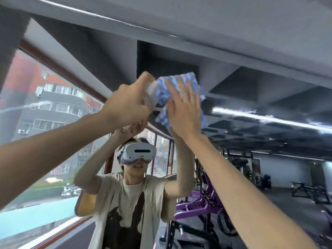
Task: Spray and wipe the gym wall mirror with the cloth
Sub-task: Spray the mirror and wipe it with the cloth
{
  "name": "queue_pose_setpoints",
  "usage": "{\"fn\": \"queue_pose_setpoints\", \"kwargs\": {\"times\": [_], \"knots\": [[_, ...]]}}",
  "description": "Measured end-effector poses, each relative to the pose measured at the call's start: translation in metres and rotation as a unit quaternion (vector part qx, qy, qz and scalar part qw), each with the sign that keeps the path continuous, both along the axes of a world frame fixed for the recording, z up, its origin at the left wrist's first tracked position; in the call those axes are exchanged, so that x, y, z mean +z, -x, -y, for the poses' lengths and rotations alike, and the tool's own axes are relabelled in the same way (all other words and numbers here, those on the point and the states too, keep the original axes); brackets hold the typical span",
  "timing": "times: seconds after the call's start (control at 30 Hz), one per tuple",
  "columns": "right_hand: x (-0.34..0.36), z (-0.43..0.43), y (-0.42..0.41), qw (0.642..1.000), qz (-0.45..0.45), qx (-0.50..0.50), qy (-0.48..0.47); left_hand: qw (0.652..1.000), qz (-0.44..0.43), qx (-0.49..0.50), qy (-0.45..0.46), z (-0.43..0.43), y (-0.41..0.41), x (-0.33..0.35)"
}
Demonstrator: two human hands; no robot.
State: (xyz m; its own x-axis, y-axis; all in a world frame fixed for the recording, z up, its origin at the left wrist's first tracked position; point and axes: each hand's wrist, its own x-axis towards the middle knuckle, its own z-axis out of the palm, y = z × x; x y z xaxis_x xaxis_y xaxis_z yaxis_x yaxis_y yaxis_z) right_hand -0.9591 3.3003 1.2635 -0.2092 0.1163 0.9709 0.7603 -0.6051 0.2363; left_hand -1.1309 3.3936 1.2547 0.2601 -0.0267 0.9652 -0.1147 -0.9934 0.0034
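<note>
Blue-and-white cloth [187,78] is pressed high on the gym wall mirror [269,168], a little right of centre in the view; it is spread under the right hand [183,112], whose fingers are laid straight and splayed flat on the fabric, with nothing clenched. Just left of the cloth, and seemingly touching its edge, a whitish object judged to be the spray bottle [150,88] is gripped by the left hand [125,105], the fingers curled tight round it; the nozzle is lost in blur, so its aim cannot be told.

The wiping step is judged to be in hand. For a good result, pressure should be spread through the whole palm so that the cloth is not bunched; overlapping strokes are best drawn from the top downward, so that drips are caught; the bottle should be drawn clear to the left, so that the cloth's path is not blocked. Smears are made hard to judge by the light streaks reflected at the right; that patch is worth checking from another angle. Purple gym machines [197,203] are reflected low in the glass.
</note>
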Motion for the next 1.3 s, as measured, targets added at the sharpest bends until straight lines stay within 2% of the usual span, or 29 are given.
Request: {"fn": "queue_pose_setpoints", "kwargs": {"times": [0.03,0.07,0.1,0.17,0.23,0.27,0.33,0.37,0.4,0.47,0.53,0.57,0.6,0.63,0.7,0.8,0.87,0.9,0.97,1.0,1.07,1.2,1.3], "knots": [[-0.004,0.003,-0.004,0.996,0.052,-0.003,0.078,1.0,-0.001,-0.006,0.009,0.012,-0.009,0.001],[0.001,0.022,-0.016,0.99,0.075,0.0,0.118,1.0,-0.002,-0.013,0.012,0.026,-0.02,0.002],[0.01,0.05,-0.036,0.992,0.064,-0.004,0.108,1.0,-0.003,-0.02,0.014,0.036,-0.029,0.004],[0.025,0.121,-0.09,0.999,-0.026,-0.011,-0.023,1.0,0.003,-0.028,0.008,0.056,-0.048,0.004],[0.031,0.201,-0.15,0.973,-0.138,-0.03,-0.182,0.999,0.008,-0.034,0.006,0.077,-0.065,0.003],[0.031,0.232,-0.168,0.953,-0.19,-0.028,-0.233,0.999,0.008,-0.031,0.004,0.087,-0.072,0.002],[0.029,0.248,-0.173,0.923,-0.268,-0.009,-0.275,1.0,-0.002,-0.025,0.005,0.107,-0.085,-0.001],[0.025,0.232,-0.16,0.921,-0.275,0.0,-0.275,1.0,-0.008,-0.024,0.008,0.113,-0.09,-0.002],[0.019,0.216,-0.146,0.936,-0.247,0.009,-0.249,1.0,-0.006,-0.025,0.011,0.125,-0.1,-0.004],[-0.003,0.163,-0.113,0.989,-0.09,0.011,-0.118,0.999,0.008,-0.032,0.023,0.141,-0.111,-0.003],[-0.031,0.138,-0.104,0.996,0.07,-0.027,0.046,0.997,0.023,-0.052,0.042,0.164,-0.124,-0.005],[-0.03,0.141,-0.107,0.99,0.105,-0.033,0.093,0.997,0.025,-0.058,0.047,0.168,-0.125,-0.007],[-0.022,0.163,-0.12,0.989,0.1,-0.028,0.1,0.997,0.025,-0.06,0.043,0.175,-0.129,-0.009],[-0.014,0.189,-0.139,0.995,0.068,-0.03,0.067,0.997,0.023,-0.055,0.039,0.18,-0.132,-0.012],[-0.001,0.248,-0.182,0.997,-0.048,-0.026,-0.049,0.999,0.019,-0.035,0.03,0.187,-0.133,-0.02],[0.008,0.318,-0.226,0.952,-0.221,-0.018,-0.212,0.999,-0.003,-0.025,0.029,0.196,-0.136,-0.023],[0.01,0.303,-0.211,0.927,-0.275,0.004,-0.256,0.999,-0.014,-0.025,0.022,0.208,-0.141,-0.017],[0.008,0.286,-0.195,0.941,-0.248,0.015,-0.231,0.999,-0.017,-0.031,0.022,0.216,-0.145,-0.012],[-0.01,0.239,-0.166,0.99,-0.095,0.01,-0.104,0.998,-0.012,-0.057,0.027,0.237,-0.154,-0.004],[-0.021,0.22,-0.155,0.999,-0.024,-0.002,-0.028,0.997,-0.003,-0.071,0.024,0.247,-0.16,0.0],[-0.024,0.212,-0.15,0.998,0.01,-0.015,0.065,0.995,0.012,-0.092,0.022,0.264,-0.172,0.006],[-0.016,0.245,-0.175,0.995,0.036,-0.046,0.083,0.995,0.002,-0.101,-0.013,0.28,-0.187,0.012],[-0.014,0.275,-0.199,0.999,-0.023,-0.034,0.011,0.992,-0.018,-0.124,-0.015,0.289,-0.2,0.015]]}}
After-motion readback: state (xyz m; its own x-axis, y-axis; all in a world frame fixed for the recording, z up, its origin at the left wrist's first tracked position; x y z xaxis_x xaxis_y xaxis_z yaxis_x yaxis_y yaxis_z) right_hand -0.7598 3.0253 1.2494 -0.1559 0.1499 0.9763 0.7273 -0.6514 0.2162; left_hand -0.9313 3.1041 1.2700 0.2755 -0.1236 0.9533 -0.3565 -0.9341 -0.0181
